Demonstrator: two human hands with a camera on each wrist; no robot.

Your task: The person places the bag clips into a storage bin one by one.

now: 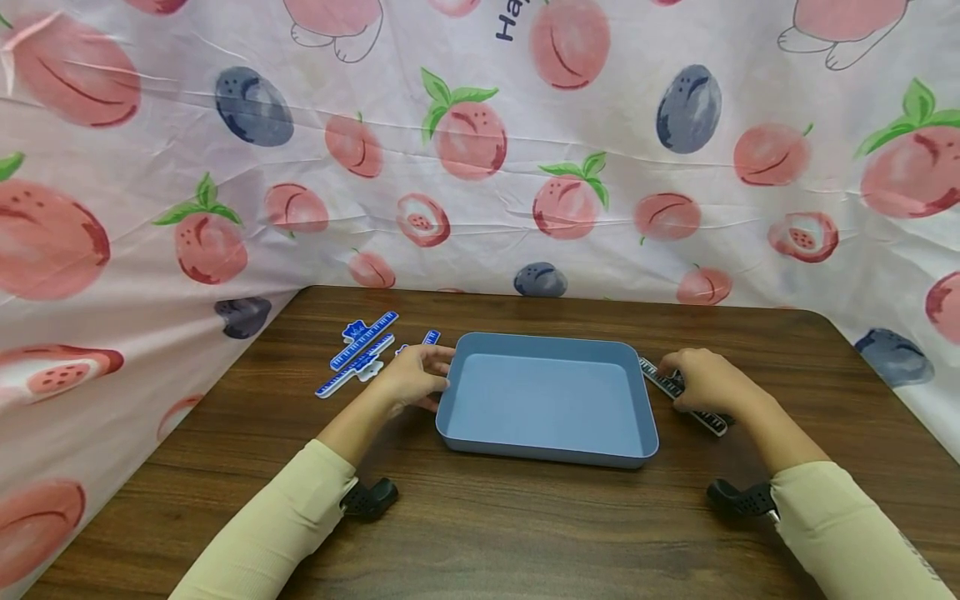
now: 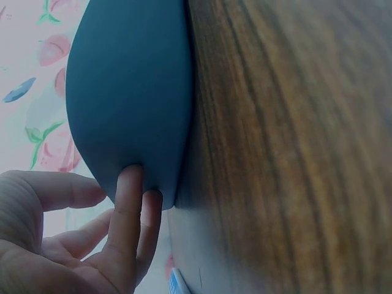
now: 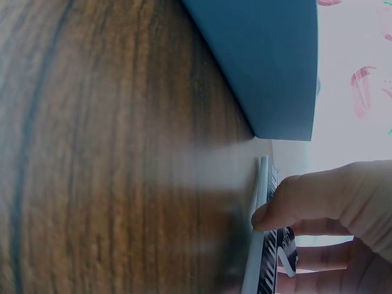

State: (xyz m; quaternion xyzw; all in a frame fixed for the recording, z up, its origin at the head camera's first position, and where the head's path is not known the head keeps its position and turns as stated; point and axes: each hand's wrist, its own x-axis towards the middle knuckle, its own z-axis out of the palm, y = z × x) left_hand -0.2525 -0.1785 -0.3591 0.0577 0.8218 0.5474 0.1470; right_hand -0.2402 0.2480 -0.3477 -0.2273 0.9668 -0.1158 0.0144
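Note:
A shallow blue-grey tray [image 1: 547,402] sits in the middle of the table. My left hand [image 1: 416,379] is at its left end, and in the left wrist view its fingertips [image 2: 130,177] touch the tray's outer wall [image 2: 131,92]. To the right of the tray, my right hand [image 1: 705,385] pinches a black-and-white clip with a piano-key pattern [image 1: 708,423], which lies slanted on the table. In the right wrist view the thumb is on the near edge of this clip [image 3: 264,257], with the other fingers behind it. Part of the clip is hidden by the hand.
Blue-and-white piano-key clips [image 1: 363,342] lie left of the tray; another blue clip [image 1: 431,337] is partly hidden behind my left hand. The brown wooden table [image 1: 525,525] ends at a fruit-print cloth [image 1: 465,233] hung behind and at the sides.

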